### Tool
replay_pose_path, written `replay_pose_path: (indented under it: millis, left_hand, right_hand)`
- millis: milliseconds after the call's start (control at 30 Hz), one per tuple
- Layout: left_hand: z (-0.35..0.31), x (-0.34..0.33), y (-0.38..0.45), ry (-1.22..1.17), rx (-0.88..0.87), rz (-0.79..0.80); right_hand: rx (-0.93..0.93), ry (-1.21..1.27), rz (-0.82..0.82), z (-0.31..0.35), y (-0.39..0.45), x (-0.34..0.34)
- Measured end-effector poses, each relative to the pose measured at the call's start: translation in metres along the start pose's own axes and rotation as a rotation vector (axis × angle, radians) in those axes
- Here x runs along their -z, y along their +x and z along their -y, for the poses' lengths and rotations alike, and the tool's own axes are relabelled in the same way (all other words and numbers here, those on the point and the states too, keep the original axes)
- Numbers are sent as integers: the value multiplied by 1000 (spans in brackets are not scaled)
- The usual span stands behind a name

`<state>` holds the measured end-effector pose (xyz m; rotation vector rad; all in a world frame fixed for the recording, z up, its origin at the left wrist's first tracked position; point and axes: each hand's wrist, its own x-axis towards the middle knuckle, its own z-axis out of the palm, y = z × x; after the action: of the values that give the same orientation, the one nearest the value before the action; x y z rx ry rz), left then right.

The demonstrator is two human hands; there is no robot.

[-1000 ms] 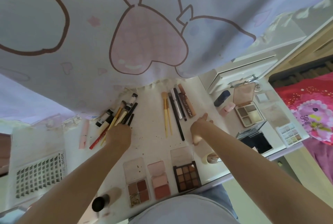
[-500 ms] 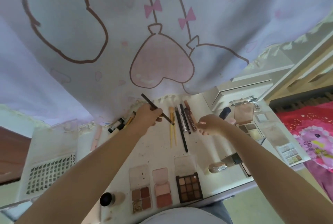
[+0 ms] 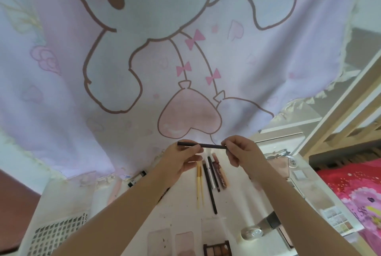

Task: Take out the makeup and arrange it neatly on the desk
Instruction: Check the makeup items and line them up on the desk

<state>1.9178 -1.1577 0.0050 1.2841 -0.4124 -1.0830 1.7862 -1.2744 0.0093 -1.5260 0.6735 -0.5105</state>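
A thin dark makeup pencil [image 3: 208,145] is held level above the white desk [image 3: 179,212]. My left hand [image 3: 181,159] pinches its left end and my right hand [image 3: 239,151] pinches its right end. Below them a neat row of long items lies on the desk: two yellow brushes [image 3: 199,185], a long black pencil [image 3: 210,189], a white and black pen [image 3: 212,171] and a brown tube [image 3: 220,173]. Open eyeshadow palettes [image 3: 216,250] sit at the near edge. My forearms hide part of a pile of pencils on the left.
A cartoon-print curtain [image 3: 185,59] hangs just behind the desk. A lash tray [image 3: 55,235] lies at the left, a silver-capped bottle [image 3: 259,229] and small palettes [image 3: 338,220] at the right. A pink compact [image 3: 278,165] sits behind my right arm. A red bedspread [image 3: 354,189] lies beyond the desk's right edge.
My left hand picked a dark pencil out of the left pile and raised it. My right hand came over and took its other end. The view has tilted up toward the curtain.
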Motion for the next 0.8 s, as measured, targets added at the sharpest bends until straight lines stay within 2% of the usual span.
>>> replay_pose_path:
  millis: [33, 100, 200, 267, 367, 467, 667, 800]
  left_hand:
    - [-1, 2, 0, 73, -36, -27]
    - [-3, 6, -1, 383, -138, -44]
    - [-7, 8, -1, 1033, -317, 54]
    - [-12, 5, -2, 1333, -407, 116]
    - [-24, 2, -7, 1509, -473, 183]
    - [-33, 5, -10, 1643, -500, 259]
    - [-42, -1, -6, 1781, -550, 207]
    - [-43, -4, 1, 1794, -560, 171]
  right_hand:
    - [5, -7, -17, 5, 0, 2]
    - [13, -62, -18, 13, -2, 6]
    - [17, -217, 2, 22, -3, 7]
    - [19, -365, 45, 28, -4, 6]
    - [9, -560, 175, 41, -9, 10]
    - [-1, -606, 223, 49, -10, 16]
    - [67, -550, 248, 51, -8, 18]
    - [96, -531, 232, 51, -6, 19]
